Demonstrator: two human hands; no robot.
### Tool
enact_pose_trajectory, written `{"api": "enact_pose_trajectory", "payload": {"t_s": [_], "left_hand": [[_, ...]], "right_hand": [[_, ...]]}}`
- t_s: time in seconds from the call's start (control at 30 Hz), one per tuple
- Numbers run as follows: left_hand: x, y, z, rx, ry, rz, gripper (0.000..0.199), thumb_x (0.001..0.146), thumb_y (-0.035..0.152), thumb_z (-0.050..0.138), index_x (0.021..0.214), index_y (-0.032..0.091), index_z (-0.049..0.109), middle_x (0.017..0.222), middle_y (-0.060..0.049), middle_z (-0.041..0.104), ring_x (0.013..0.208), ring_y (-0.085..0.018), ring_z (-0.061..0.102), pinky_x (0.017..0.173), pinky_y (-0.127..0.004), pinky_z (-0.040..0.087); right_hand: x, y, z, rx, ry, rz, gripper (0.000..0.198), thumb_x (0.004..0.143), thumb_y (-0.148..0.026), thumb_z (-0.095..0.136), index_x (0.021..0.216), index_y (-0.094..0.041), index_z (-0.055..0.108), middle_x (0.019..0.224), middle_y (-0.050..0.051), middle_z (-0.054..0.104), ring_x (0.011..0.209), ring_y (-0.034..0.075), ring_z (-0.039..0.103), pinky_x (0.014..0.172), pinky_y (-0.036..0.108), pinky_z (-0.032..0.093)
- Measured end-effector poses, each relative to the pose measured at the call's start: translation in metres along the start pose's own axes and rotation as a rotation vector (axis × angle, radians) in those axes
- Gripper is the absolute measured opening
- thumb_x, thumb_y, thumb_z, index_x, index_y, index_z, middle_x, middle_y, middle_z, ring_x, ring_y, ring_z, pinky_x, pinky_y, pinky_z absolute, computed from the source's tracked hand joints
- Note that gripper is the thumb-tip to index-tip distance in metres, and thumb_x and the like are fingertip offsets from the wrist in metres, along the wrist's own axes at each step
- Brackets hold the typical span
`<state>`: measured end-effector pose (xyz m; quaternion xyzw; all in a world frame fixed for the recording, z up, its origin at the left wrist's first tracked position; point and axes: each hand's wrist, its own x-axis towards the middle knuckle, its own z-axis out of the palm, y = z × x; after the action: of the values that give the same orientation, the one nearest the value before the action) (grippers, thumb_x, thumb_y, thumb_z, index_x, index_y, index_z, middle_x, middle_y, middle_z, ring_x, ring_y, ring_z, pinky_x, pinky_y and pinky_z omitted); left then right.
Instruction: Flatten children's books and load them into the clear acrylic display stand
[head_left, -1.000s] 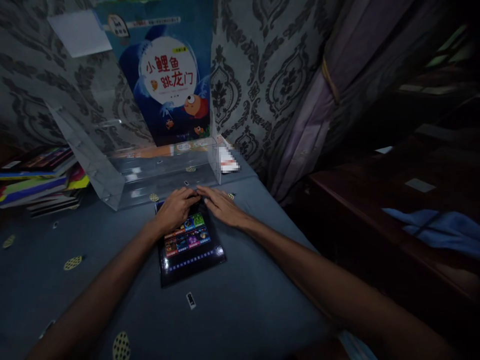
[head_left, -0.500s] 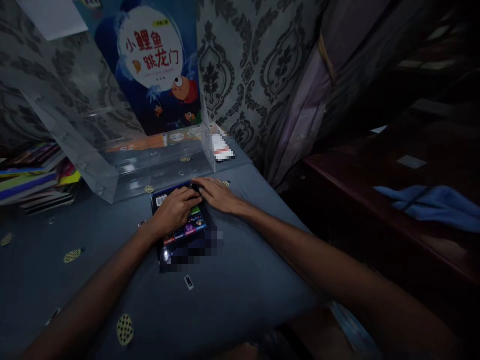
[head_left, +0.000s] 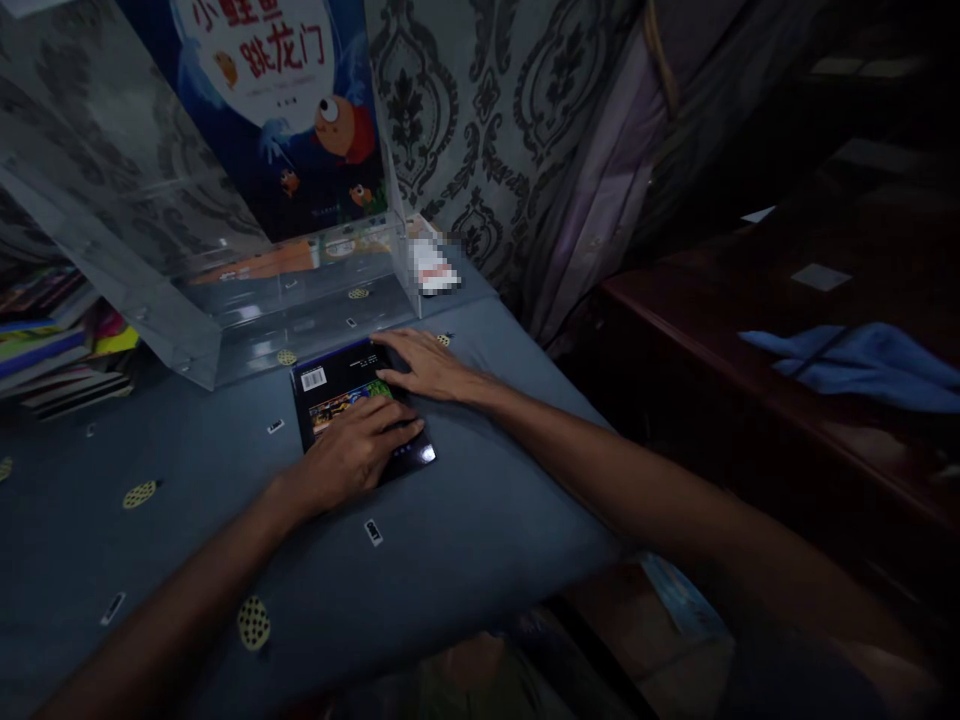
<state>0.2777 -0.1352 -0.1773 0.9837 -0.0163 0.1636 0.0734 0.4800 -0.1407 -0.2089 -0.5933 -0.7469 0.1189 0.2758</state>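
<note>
In the middle of the frame, a thin, glossy black book with a white barcode and small coloured pictures (head_left: 337, 382) lies flat on the table covered in blue-grey cloth with yellow printed shapes (head_left: 480, 490). The left hand (head_left: 360, 445) rests palm down over the book's lower part, fingers loosely extended and clenched on nothing. The right hand (head_left: 431, 365) lies at the book's upper right, fingers uncurled along the corner, thumb held apart; whether it presses on the book cannot be told. Just beyond stands a clear plastic stand (head_left: 199, 350), with an upright blue picture book showing orange fish (head_left: 281, 110) at upper left. A stack of colourful books (head_left: 60, 350) sits at the left edge; a crumpled blue cloth (head_left: 862, 365) lies at right.
</note>
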Motion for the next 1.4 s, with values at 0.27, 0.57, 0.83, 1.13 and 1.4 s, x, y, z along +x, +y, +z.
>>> {"api": "enact_pose_trajectory", "payload": {"t_s": [0.27, 0.57, 0.83, 1.13, 1.4], "left_hand": [[-0.003, 0.022, -0.001, -0.061, -0.026, 0.077, 0.037, 0.095, 0.003, 0.038, 0.122, 0.012, 0.062, 0.113, -0.012, 0.067, 0.108, -0.023, 0.058, 0.090, -0.042, 0.054], [-0.005, 0.028, -0.002, 0.065, -0.094, 0.064, 0.034, 0.095, 0.004, 0.041, 0.123, 0.010, 0.059, 0.117, -0.013, 0.066, 0.109, -0.025, 0.058, 0.092, -0.042, 0.051], [-0.004, 0.052, 0.002, 0.318, -0.165, 0.068, 0.026, 0.098, 0.012, 0.044, 0.115, 0.004, 0.063, 0.109, -0.015, 0.067, 0.102, -0.025, 0.060, 0.087, -0.038, 0.047], [-0.024, 0.070, 0.001, 0.377, -0.192, -0.047, 0.030, 0.096, 0.009, 0.044, 0.118, 0.002, 0.061, 0.117, -0.018, 0.065, 0.110, -0.027, 0.059, 0.089, -0.039, 0.045], [-0.072, 0.078, -0.021, 0.350, -0.210, -0.167, 0.039, 0.094, 0.005, 0.038, 0.130, 0.003, 0.053, 0.117, -0.015, 0.065, 0.114, -0.027, 0.058, 0.098, -0.039, 0.045]], "right_hand": [[-0.001, 0.001, 0.000, -0.022, -0.009, -0.005, 0.052, 0.097, -0.041, 0.053, 0.143, -0.019, 0.043, 0.146, 0.011, 0.052, 0.132, 0.028, 0.047, 0.108, 0.049, 0.036], [-0.010, -0.014, 0.001, -0.163, 0.005, -0.074, 0.040, 0.097, -0.028, 0.050, 0.133, -0.011, 0.057, 0.146, 0.015, 0.053, 0.141, 0.028, 0.040, 0.116, 0.050, 0.029], [-0.024, -0.028, 0.017, -0.063, -0.093, -0.267, 0.050, 0.100, -0.042, 0.046, 0.143, -0.017, 0.047, 0.154, 0.013, 0.042, 0.147, 0.024, 0.031, 0.120, 0.049, 0.027], [-0.022, -0.030, 0.017, -0.090, -0.169, -0.231, 0.055, 0.100, -0.045, 0.046, 0.149, -0.019, 0.040, 0.159, 0.011, 0.034, 0.149, 0.026, 0.024, 0.122, 0.052, 0.023], [-0.022, -0.029, 0.018, -0.071, -0.178, -0.230, 0.057, 0.100, -0.047, 0.044, 0.149, -0.019, 0.040, 0.160, 0.010, 0.032, 0.150, 0.026, 0.023, 0.123, 0.053, 0.021]]}}
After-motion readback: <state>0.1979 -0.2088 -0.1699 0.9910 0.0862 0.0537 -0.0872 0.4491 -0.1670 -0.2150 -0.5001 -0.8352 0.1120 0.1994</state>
